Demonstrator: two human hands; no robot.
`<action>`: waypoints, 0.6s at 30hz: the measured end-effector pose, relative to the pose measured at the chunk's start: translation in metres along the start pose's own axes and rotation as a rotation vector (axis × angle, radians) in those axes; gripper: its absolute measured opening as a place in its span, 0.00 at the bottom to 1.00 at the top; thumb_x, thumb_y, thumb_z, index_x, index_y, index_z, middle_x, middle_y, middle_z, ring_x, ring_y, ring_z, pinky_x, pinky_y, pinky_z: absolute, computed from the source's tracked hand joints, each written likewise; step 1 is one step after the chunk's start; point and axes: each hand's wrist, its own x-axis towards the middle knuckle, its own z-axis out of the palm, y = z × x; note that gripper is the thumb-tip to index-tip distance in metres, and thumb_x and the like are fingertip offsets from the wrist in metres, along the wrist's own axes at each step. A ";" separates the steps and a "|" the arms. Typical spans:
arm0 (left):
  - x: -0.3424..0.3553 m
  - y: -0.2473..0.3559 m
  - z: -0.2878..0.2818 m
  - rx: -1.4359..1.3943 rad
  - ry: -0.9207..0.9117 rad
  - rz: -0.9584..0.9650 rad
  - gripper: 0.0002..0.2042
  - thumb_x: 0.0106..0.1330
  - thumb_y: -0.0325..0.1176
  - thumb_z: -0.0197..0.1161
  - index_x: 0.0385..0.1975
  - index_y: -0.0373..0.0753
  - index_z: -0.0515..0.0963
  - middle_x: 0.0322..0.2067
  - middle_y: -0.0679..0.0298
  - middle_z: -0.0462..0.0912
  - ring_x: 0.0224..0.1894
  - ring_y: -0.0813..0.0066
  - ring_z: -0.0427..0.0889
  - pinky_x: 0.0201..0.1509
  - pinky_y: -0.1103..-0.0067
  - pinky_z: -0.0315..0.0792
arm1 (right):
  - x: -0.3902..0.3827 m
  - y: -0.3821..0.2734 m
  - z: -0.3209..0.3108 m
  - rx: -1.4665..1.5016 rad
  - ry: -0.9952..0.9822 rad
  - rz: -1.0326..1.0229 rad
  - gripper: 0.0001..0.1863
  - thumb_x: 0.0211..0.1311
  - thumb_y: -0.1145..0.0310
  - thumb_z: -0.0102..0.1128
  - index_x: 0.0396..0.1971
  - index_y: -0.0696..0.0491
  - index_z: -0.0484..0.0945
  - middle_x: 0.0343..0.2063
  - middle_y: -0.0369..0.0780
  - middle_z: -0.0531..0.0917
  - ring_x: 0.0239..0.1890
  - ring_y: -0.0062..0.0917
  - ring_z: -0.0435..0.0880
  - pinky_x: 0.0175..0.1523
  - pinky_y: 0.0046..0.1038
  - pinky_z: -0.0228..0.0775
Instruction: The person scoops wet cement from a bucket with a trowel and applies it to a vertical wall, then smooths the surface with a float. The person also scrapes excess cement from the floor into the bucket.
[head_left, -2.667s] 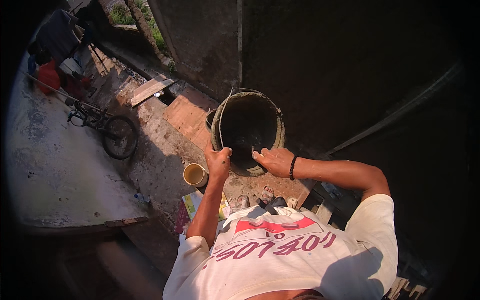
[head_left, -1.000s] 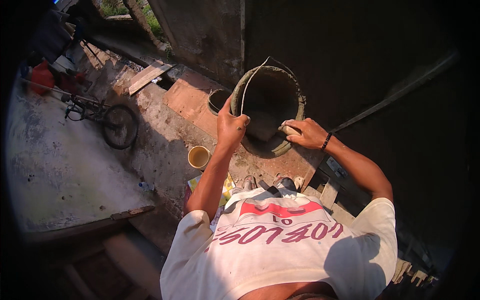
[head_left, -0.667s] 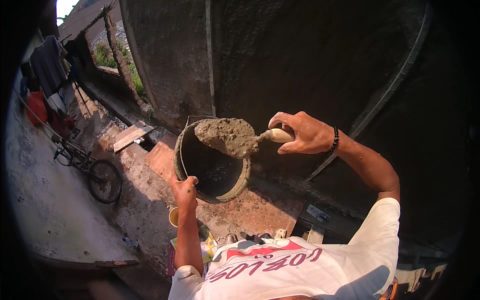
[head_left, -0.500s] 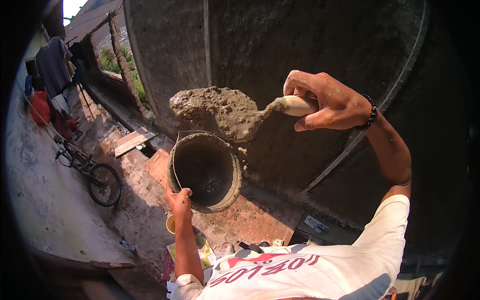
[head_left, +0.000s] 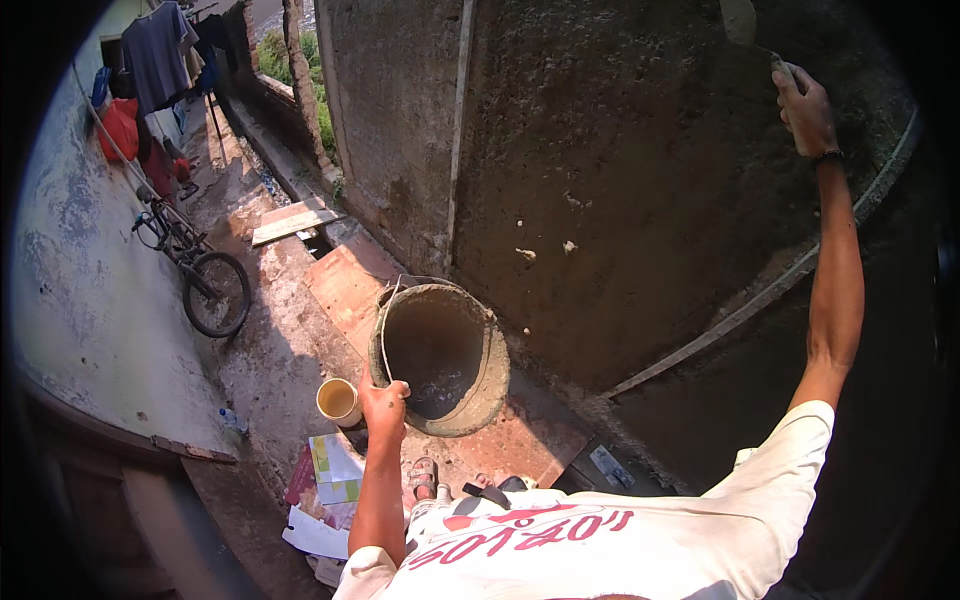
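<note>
My left hand grips the rim and handle side of a cement-crusted bucket, held over the walkway; its dark inside has little mixture in view at the bottom. High at the right, my right hand is closed on the handle of a trowel, whose blade is up against the dark, damp plastered wall. Small pale clumps of mortar show against the wall between bucket and trowel; I cannot tell whether they stick or fall.
A bicycle leans along the pale left wall, below hanging clothes and a red bag. Boards, a small cream container and papers lie about my feet. A pale straight strip runs across the right wall.
My right hand lifted a mortar-laden trowel out of the bucket and has swung it up to the right; the big load is no longer visible on it. My left hand still holds the bucket.
</note>
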 end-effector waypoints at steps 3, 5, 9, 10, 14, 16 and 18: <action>-0.008 -0.010 0.011 0.089 0.061 -0.064 0.41 0.48 0.19 0.57 0.67 0.24 0.51 0.32 0.61 0.77 0.27 0.77 0.75 0.32 0.82 0.71 | -0.039 0.017 0.018 -0.036 -0.235 0.047 0.14 0.62 0.58 0.59 0.40 0.52 0.75 0.20 0.28 0.71 0.17 0.10 0.68 0.19 0.18 0.59; -0.012 -0.015 0.017 0.049 0.071 -0.015 0.28 0.43 0.15 0.53 0.52 0.30 0.73 0.36 0.62 0.80 0.33 0.75 0.77 0.37 0.80 0.73 | -0.093 0.025 0.050 0.014 -0.588 0.282 0.12 0.59 0.59 0.59 0.34 0.51 0.72 0.19 0.29 0.71 0.17 0.11 0.68 0.20 0.18 0.60; -0.021 -0.018 0.026 -0.021 0.071 0.047 0.25 0.44 0.16 0.53 0.48 0.30 0.74 0.35 0.64 0.81 0.33 0.76 0.78 0.38 0.81 0.73 | -0.241 0.032 0.125 0.243 -1.066 0.516 0.09 0.53 0.69 0.61 0.30 0.53 0.70 0.20 0.32 0.73 0.18 0.14 0.71 0.21 0.20 0.65; -0.024 -0.018 0.028 -0.042 0.086 0.074 0.24 0.45 0.16 0.53 0.48 0.30 0.74 0.34 0.64 0.81 0.33 0.76 0.78 0.38 0.81 0.74 | -0.277 0.029 0.139 0.305 -1.144 0.591 0.09 0.52 0.72 0.61 0.30 0.54 0.70 0.19 0.33 0.73 0.18 0.15 0.72 0.21 0.21 0.66; -0.032 -0.020 0.030 -0.038 0.079 0.081 0.24 0.45 0.15 0.53 0.48 0.32 0.72 0.35 0.66 0.78 0.32 0.80 0.76 0.37 0.83 0.72 | -0.382 0.015 0.191 0.451 -1.405 0.768 0.06 0.59 0.70 0.57 0.32 0.55 0.70 0.21 0.34 0.74 0.20 0.17 0.74 0.23 0.22 0.68; -0.037 -0.023 0.027 -0.001 0.071 0.093 0.24 0.46 0.15 0.53 0.47 0.33 0.72 0.35 0.67 0.78 0.32 0.81 0.76 0.37 0.83 0.71 | -0.415 0.003 0.213 0.755 -1.321 1.093 0.12 0.58 0.75 0.52 0.43 0.57 0.70 0.27 0.39 0.77 0.24 0.21 0.78 0.32 0.26 0.77; -0.040 -0.025 0.022 0.101 0.078 0.110 0.23 0.47 0.18 0.53 0.48 0.32 0.72 0.33 0.68 0.77 0.31 0.82 0.74 0.37 0.84 0.70 | -0.437 -0.008 0.223 1.113 -1.291 1.238 0.17 0.58 0.76 0.54 0.47 0.56 0.67 0.28 0.41 0.78 0.24 0.23 0.80 0.32 0.29 0.80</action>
